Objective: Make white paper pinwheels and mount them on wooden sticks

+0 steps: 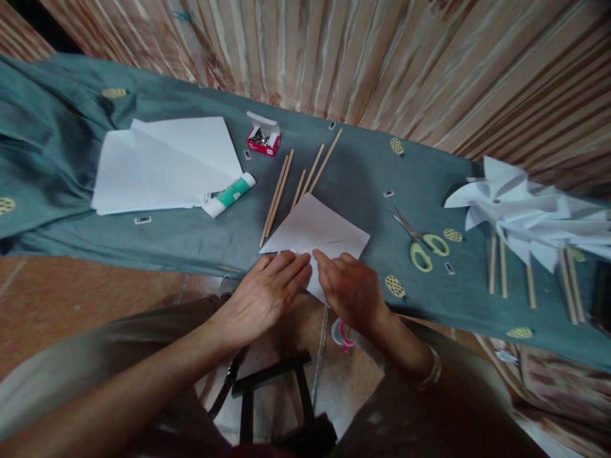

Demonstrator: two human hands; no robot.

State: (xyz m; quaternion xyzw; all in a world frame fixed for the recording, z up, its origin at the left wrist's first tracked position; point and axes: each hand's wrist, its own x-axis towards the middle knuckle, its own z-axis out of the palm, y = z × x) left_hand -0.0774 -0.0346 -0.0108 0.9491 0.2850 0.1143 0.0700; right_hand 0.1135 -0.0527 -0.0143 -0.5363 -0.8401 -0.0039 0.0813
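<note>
A square sheet of white paper (319, 219) lies turned like a diamond at the table's near edge, with a thin slit running in from its right side. My left hand (267, 286) rests on its lower left part, fingers stretched out flat. My right hand (351, 283) is curled at the sheet's lower middle, its fingertips closed on the paper close to my left fingertips; the thumb is hidden. Green-handled scissors (417, 240) lie partly open to the right. Several wooden sticks (277, 197) lie just behind the sheet, some with their ends near or under it.
White paper sheets (167, 165) are stacked at left, beside a green-and-white glue tube (230, 194). A small red-and-white box (264, 137) stands open with metal pieces inside. Finished paper pinwheels (515, 210) on sticks pile up at far right. Corrugated sheeting (305, 57) rises behind the cloth-covered table.
</note>
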